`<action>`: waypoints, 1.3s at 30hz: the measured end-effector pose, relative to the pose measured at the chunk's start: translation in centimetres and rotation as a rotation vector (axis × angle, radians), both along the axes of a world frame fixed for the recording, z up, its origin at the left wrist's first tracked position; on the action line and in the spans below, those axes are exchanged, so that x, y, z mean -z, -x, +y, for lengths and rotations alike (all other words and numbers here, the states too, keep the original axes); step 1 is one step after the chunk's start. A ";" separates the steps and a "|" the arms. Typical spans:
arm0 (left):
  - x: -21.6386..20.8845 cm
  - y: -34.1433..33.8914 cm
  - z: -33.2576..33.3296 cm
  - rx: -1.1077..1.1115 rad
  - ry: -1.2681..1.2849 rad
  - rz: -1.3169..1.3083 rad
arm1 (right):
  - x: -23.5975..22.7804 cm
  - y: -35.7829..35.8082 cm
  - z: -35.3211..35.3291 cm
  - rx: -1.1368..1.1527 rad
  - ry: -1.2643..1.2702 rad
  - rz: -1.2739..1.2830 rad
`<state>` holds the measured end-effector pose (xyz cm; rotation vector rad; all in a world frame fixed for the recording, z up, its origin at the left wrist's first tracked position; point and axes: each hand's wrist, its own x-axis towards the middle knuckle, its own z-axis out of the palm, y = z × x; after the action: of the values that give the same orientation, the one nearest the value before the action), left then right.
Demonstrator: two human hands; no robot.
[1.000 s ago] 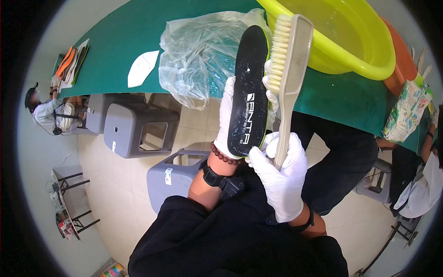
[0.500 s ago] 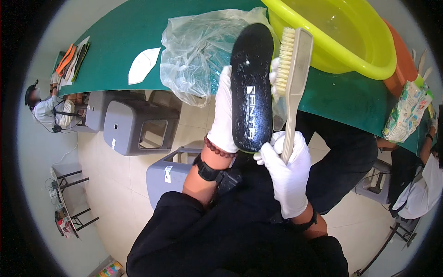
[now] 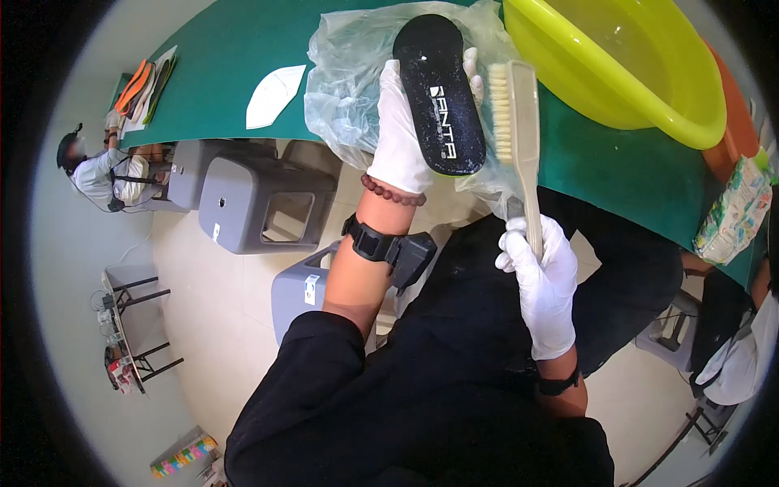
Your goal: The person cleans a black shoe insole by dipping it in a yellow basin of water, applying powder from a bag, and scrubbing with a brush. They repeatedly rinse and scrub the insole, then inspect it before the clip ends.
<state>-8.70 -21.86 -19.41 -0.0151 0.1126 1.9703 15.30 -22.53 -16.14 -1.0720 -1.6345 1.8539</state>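
In my white-gloved left hand I grip a black shoe insole, its printed top face turned toward me and its surface speckled with pale wet flecks. My thumb lies along one side and fingertips show at the other. The gloved right hand is closed round the handle of a beige scrubbing brush. The brush stands upright to the right of the insole, its pale bristles facing left, with a gap between them. Behind both lies a crumpled clear plastic bag on the green table.
A yellow-green basin holding water stands at the back right, beside an orange container. A patterned soft pack lies at the right edge. A white paper shape is on the left. Grey stools stand below; other people sit at both sides.
The insole has moved up and away, tilting so its lower end points right. The brush has shifted lower and to the right, widening the gap between them. The view has also shifted slightly.
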 end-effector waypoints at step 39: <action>-0.9 2.1 2.1 0.050 0.322 0.110 | -0.5 9.2 4.6 -0.172 -1.254 -0.166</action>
<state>-10.79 -19.79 -18.53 -0.1122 0.4964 1.8849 6.12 -17.89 -15.61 -0.4933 -2.4251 0.4770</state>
